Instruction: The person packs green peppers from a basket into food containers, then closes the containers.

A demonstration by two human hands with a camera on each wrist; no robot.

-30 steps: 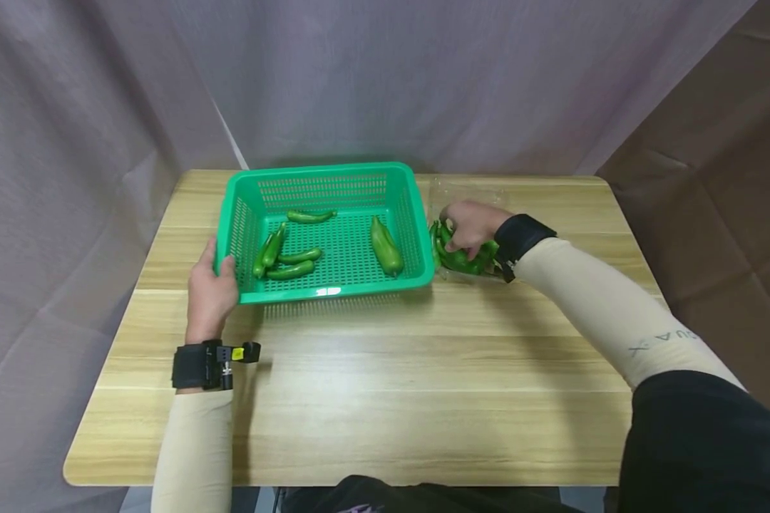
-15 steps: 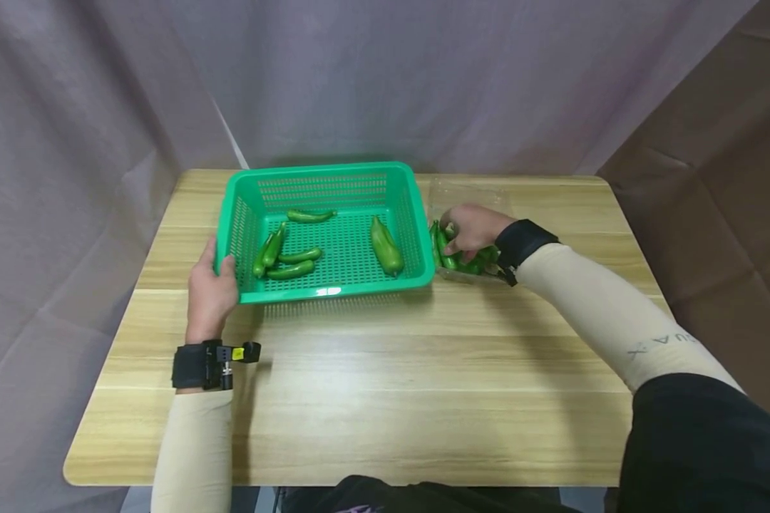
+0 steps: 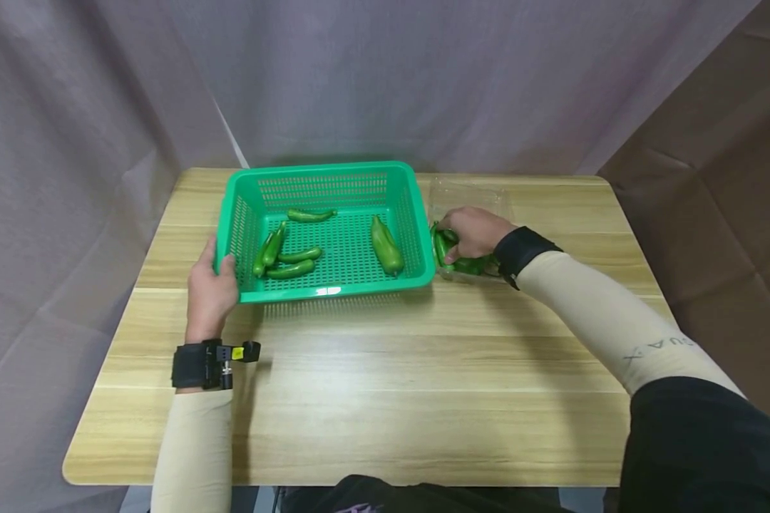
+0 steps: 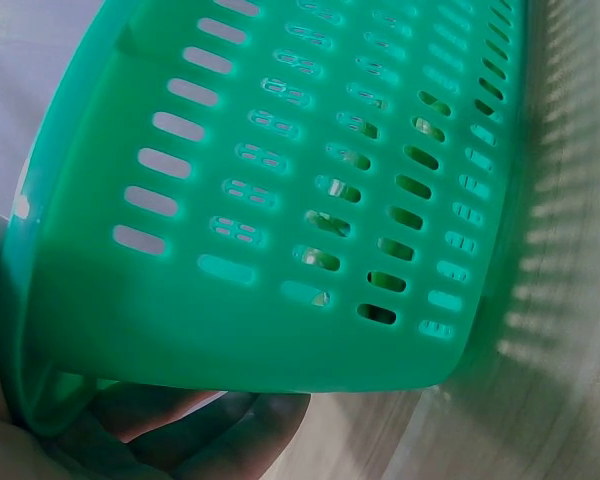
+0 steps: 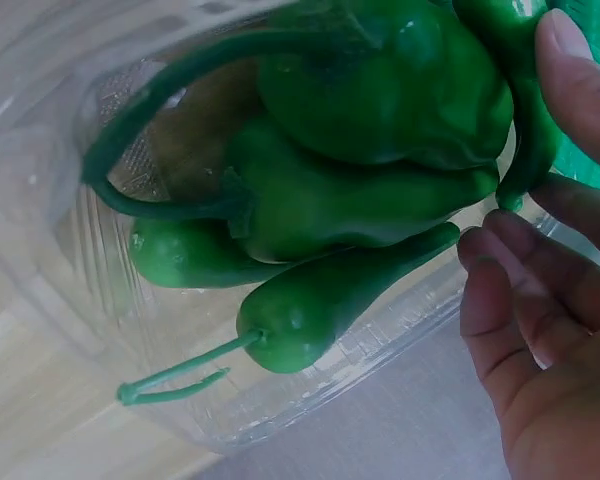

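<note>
Your left hand (image 3: 210, 288) is gripping the near-left corner of the green basket (image 3: 324, 178), thumb over the rim, fingers curled beneath. Your right hand (image 3: 473, 233) is reaching into the clear plastic container (image 5: 280, 400) just right of the basket, fingers curling round the green peppers (image 5: 380, 190) piled inside. Six peppers are lying in the basket.

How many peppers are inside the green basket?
5. In the green basket: one at the back, three bunched left, one big right. None look hidden.
</note>
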